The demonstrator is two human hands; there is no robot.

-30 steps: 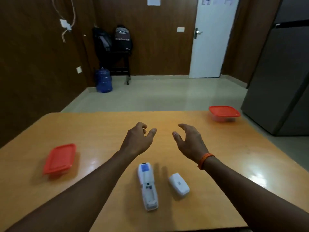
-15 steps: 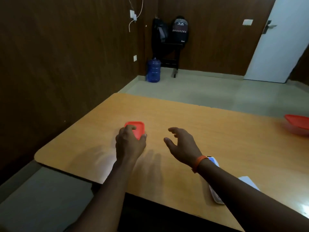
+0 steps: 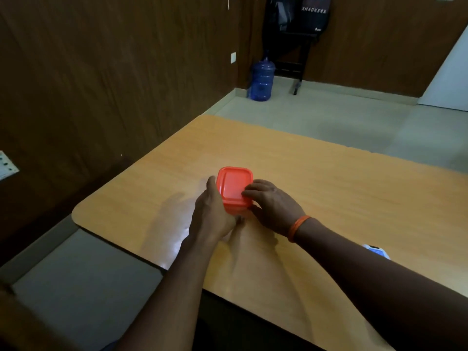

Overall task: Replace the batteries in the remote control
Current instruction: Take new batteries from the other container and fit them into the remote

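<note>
A small box with a red lid [image 3: 234, 188] stands on the wooden table [image 3: 316, 173], near its left end. My left hand [image 3: 211, 216] grips the box's left side. My right hand [image 3: 272, 206] holds its right side, with fingertips resting on the lid's near right corner. The lid is on the box. Only the top end of the white remote control [image 3: 376, 251] shows, behind my right forearm at the right. Its loose battery cover and any batteries are out of view.
The table's rounded left corner [image 3: 76, 216] lies close to my left hand, with grey floor below it. A brown panelled wall runs along the left. A blue water jug [image 3: 262, 81] and a dark stand with bags [image 3: 301, 19] are at the far wall.
My view has swung left toward the red-lidded box. My left hand closed on the box's side, and my right hand came across from open air onto the lid's corner.
</note>
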